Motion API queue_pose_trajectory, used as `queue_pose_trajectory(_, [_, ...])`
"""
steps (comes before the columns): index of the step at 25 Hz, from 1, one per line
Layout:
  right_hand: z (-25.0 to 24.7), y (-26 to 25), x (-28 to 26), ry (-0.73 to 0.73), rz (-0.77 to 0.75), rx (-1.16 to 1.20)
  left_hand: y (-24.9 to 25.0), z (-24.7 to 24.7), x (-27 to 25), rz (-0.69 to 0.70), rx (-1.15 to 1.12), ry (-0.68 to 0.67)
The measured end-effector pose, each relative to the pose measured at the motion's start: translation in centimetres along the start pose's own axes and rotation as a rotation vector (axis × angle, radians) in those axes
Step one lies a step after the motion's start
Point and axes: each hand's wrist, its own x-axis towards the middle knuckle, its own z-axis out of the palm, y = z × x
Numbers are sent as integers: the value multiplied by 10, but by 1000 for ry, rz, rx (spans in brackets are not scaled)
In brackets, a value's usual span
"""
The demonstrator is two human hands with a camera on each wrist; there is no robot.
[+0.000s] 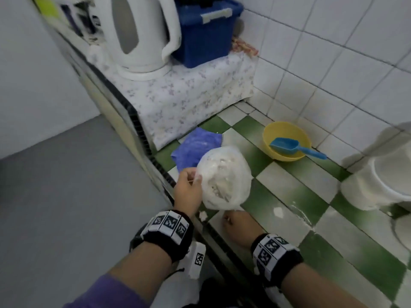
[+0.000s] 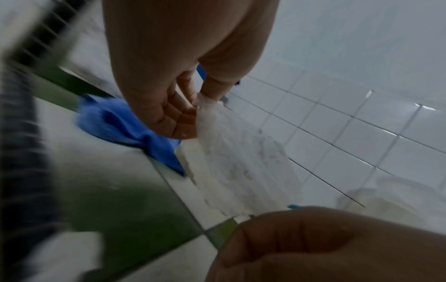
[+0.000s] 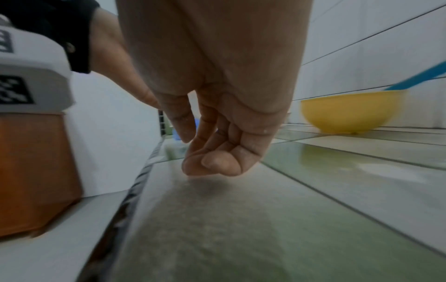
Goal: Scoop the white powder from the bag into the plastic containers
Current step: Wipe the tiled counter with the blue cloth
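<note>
A clear bag of white powder (image 1: pixel 224 178) is held tilted above the green and white tiled floor (image 1: pixel 295 196). My left hand (image 1: pixel 195 177) pinches the bag's upper left edge between thumb and fingers, as the left wrist view shows at the left hand (image 2: pixel 200 103) with the bag (image 2: pixel 241 162) hanging below it. My right hand (image 1: pixel 229 220) sits just under the bag's lower edge, close to the floor. In the right wrist view the right hand (image 3: pixel 212 164) is curled, thumb against the index finger, with nothing seen in it. A white plastic container (image 1: pixel 389 181) stands at the right.
A yellow bowl (image 1: pixel 287 141) holding a blue scoop (image 1: pixel 287 146) sits by the tiled wall. A blue cloth (image 1: pixel 198 150) lies behind the bag. Spilled powder (image 1: pixel 278 211) dusts the floor. A white kettle (image 1: pixel 142 34) and a blue box (image 1: pixel 204 30) stand on a covered ledge.
</note>
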Motion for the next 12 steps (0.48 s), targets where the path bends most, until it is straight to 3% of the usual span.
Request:
queue_pose_trajectory(6, [42,-67,36,-155,-236,-142,-72,-127,-36,-197,-167,483])
queue_pose_trajectory(9, [55,-78,55,-179,-263,-216,-113,-161,-58,-349,-122,617])
queue_pose_trajectory(12, [63,-76,68,-205,-234,-307,-152,-177,-68,-487,-61,666])
